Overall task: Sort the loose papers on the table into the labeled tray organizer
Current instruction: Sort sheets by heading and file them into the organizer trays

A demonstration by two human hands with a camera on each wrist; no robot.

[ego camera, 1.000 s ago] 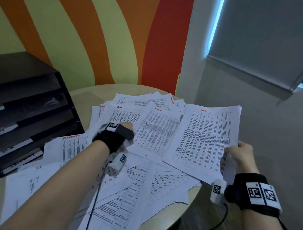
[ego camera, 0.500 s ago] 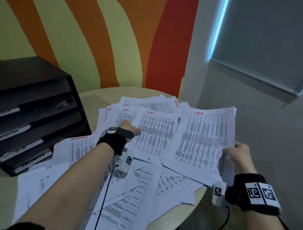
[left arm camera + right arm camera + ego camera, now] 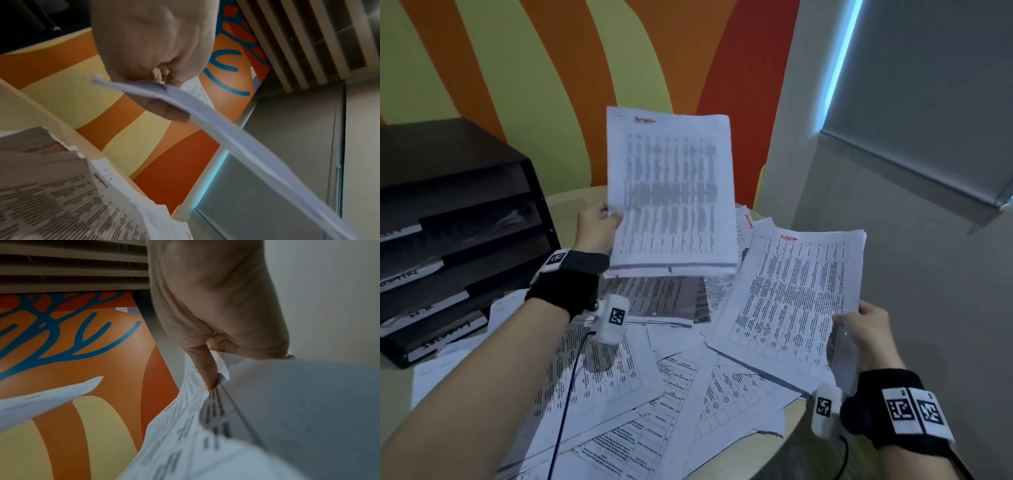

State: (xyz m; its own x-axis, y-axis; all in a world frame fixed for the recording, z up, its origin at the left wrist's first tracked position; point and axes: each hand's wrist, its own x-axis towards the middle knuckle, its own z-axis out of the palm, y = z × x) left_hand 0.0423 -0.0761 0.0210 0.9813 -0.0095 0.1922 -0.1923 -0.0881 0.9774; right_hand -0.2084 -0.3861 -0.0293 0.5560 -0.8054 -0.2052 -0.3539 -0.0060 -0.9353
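My left hand pinches the left edge of a printed sheet with a red heading and holds it up above the pile; the sheet is blurred. The left wrist view shows thumb and finger clamped on that sheet. My right hand grips the lower right corner of a small stack of printed sheets, also red-headed, raised at the table's right edge. In the right wrist view a finger presses on this stack. Loose printed papers cover the round table. The dark tray organizer, with white labels on its shelves, stands at the left.
The beige round table shows bare wood only near the organizer and at its rim. Behind it is a striped orange, yellow and red wall. A grey wall and window blind lie to the right, beyond the table's edge.
My left hand, earlier resting on the pile, has picked up a sheet and lifted it upright. The right hand keeps its grip on the stack, almost unmoved.
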